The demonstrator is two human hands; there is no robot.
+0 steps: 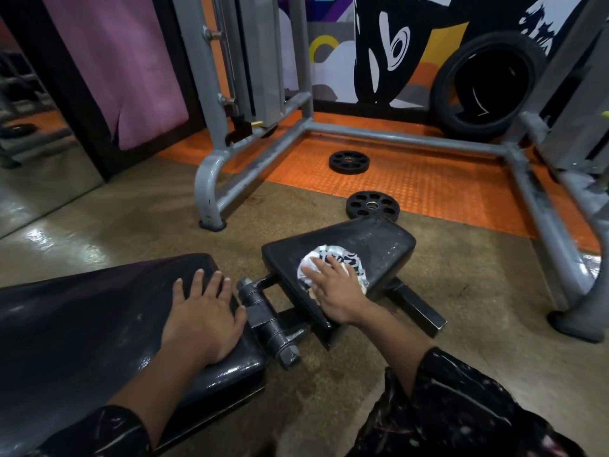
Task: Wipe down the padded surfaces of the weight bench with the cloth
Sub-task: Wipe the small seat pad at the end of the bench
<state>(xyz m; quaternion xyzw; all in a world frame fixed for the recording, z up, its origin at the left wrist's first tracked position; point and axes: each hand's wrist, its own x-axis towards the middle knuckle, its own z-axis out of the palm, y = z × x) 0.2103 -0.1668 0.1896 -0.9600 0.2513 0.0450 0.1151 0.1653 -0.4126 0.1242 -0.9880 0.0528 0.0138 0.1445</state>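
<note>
The right hand (336, 288) lay flat, fingers spread, pressing a crumpled white cloth with black print (333, 262) onto the small black padded seat (382, 249) of the weight bench; nothing was gripped, the palm merely held the cloth down. The left hand (204, 311) rested open, palm down, on the end of the long black vinyl back pad (82, 324). Between the two hands sat the dark metal hinge (267, 321). Beyond the right hand, two black perforated weight plates (372, 206) lay on the floor, near a grey tubular machine frame (395, 136).
</note>
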